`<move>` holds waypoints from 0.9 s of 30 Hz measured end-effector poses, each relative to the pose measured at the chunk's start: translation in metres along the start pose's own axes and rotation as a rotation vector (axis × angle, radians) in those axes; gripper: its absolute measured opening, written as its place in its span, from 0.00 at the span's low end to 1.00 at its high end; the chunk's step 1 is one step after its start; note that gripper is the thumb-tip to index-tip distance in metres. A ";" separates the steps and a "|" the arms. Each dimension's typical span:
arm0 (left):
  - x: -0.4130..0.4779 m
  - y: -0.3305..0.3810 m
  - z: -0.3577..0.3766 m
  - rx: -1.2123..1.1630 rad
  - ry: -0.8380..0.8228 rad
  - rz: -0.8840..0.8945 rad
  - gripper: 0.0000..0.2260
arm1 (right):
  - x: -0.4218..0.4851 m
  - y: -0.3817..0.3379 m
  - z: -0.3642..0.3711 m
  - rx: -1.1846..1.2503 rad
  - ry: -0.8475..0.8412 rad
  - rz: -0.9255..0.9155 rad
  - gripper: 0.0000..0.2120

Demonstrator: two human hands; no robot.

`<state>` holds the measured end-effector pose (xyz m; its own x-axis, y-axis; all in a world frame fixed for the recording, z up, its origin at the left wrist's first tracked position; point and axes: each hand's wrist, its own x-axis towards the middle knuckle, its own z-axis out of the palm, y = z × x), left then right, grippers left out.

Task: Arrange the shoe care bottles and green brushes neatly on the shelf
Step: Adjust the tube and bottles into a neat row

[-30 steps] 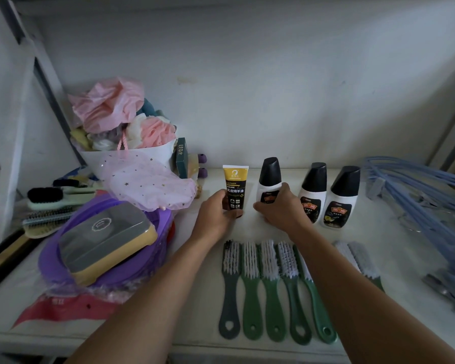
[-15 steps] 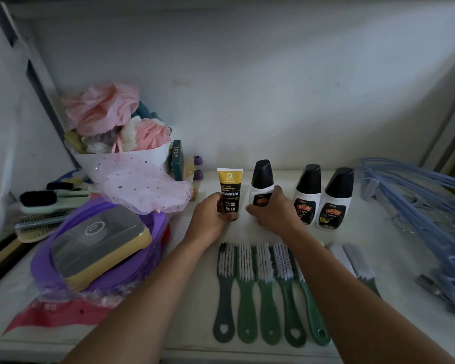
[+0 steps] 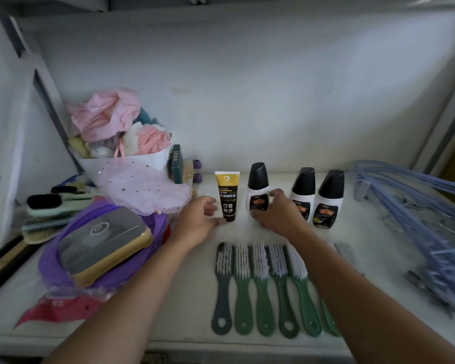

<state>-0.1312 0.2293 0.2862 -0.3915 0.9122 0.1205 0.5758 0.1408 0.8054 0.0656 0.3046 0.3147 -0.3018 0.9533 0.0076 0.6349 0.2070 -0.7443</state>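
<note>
A yellow-and-black tube [image 3: 227, 195] stands upright on the white shelf [image 3: 184, 298]. To its right stand three white shoe care bottles with black caps [image 3: 258, 187], [image 3: 303, 193], [image 3: 330, 199]. My left hand [image 3: 197, 220] rests just left of the tube with its fingers off it; only the thumb tip touches the base. My right hand [image 3: 276, 212] wraps its thumb and fingers around the lower part of the leftmost bottle. Several green brushes [image 3: 258, 287] lie side by side in front, bristles up, handles toward me. My right forearm hides part of another brush [image 3: 344, 252].
A purple basin [image 3: 63, 266] holding a grey and yellow box [image 3: 103, 243] sits at the left, over a red packet [image 3: 58, 308]. Behind it are a white wrapper with pink puffs [image 3: 121, 143] and pale green brushes [image 3: 53, 206]. Blue hangers [image 3: 418, 206] fill the right side.
My left hand has let go of the tube and drawn its fingers back. My right hand has slid right and down, uncovering the bottle's label.
</note>
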 end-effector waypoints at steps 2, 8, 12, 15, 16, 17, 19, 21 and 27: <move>-0.008 0.003 -0.007 0.029 0.017 0.004 0.29 | -0.009 -0.004 -0.007 -0.022 -0.008 -0.003 0.28; -0.039 0.023 -0.013 0.126 0.068 0.020 0.26 | -0.045 -0.011 -0.034 -0.108 -0.058 -0.104 0.18; -0.061 0.050 -0.012 0.160 0.175 0.081 0.17 | -0.064 0.002 -0.067 -0.125 -0.027 -0.127 0.06; -0.079 0.075 -0.003 0.141 0.154 0.155 0.07 | -0.070 0.023 -0.099 -0.145 0.106 -0.076 0.06; -0.084 0.082 0.003 0.120 0.119 0.180 0.04 | -0.071 0.031 -0.109 -0.129 0.166 -0.035 0.09; -0.087 0.088 0.010 0.105 0.076 0.203 0.03 | -0.071 0.039 -0.118 -0.091 0.224 0.007 0.13; -0.088 0.098 0.029 0.098 -0.012 0.228 0.05 | -0.067 0.054 -0.127 0.002 0.293 0.040 0.20; -0.085 0.107 0.050 0.108 -0.105 0.233 0.08 | -0.062 0.064 -0.125 0.045 0.299 0.010 0.25; -0.072 0.125 0.108 0.154 -0.280 0.168 0.18 | -0.027 0.082 -0.108 0.161 0.195 0.022 0.33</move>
<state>0.0470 0.2224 0.3158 -0.0823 0.9946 0.0628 0.7251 0.0166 0.6884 0.2024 0.3198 0.3252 -0.1364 0.9848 0.1076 0.5134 0.1631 -0.8425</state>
